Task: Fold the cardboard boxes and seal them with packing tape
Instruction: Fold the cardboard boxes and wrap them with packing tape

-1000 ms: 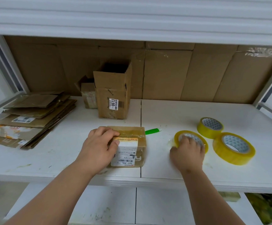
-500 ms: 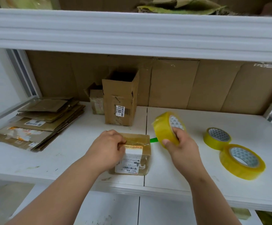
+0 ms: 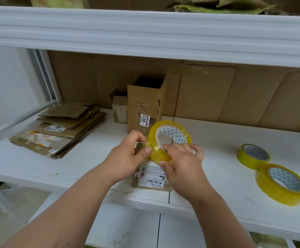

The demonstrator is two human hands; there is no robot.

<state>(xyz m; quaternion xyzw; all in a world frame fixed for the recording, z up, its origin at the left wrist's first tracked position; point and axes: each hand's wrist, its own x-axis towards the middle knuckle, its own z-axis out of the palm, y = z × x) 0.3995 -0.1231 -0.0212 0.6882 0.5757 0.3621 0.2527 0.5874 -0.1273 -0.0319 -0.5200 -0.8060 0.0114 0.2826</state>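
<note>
Above the small taped brown cardboard box (image 3: 151, 178) on the white shelf (image 3: 217, 145), both hands held a yellow roll of packing tape (image 3: 165, 140). Left hand (image 3: 127, 158) pinched its edge; right hand (image 3: 183, 161) curled round its rim. Behind the box stood a tall open cardboard box (image 3: 145, 104); right of it lay two more yellow tape rolls (image 3: 253, 155).

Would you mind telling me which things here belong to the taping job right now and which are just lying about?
In use:
- tape roll, held by both hands: left hand, right hand
- small labelled box beneath them

Lying about:
- two spare tape rolls
- stack of flattened cardboard
- tall open box
- small box behind it
</note>
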